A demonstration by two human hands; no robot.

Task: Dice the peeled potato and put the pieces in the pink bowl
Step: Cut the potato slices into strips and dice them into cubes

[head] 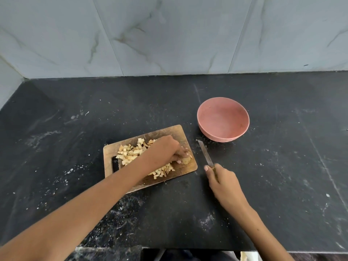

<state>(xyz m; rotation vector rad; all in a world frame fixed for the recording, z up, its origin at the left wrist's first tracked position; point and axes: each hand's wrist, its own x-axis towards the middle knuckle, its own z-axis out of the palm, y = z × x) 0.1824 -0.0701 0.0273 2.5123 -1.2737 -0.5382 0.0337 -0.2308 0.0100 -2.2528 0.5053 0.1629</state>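
Left hand (165,147) pinches a potato chunk (186,160) near the board's (169,131) right edge, dice (130,153) piled behind. Right hand (224,182) grips the knife (206,155) on open counter (282,166); bowl (223,119) sits just beyond.

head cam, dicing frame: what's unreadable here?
- Potato dice under the left hand: head view, hand and forearm cover the pile's middle.
- Knife handle: right hand grip hides it.
- Potato end piece: fingers cover part, so its size is unclear.
- Cutting board near edge: behind the forearm.
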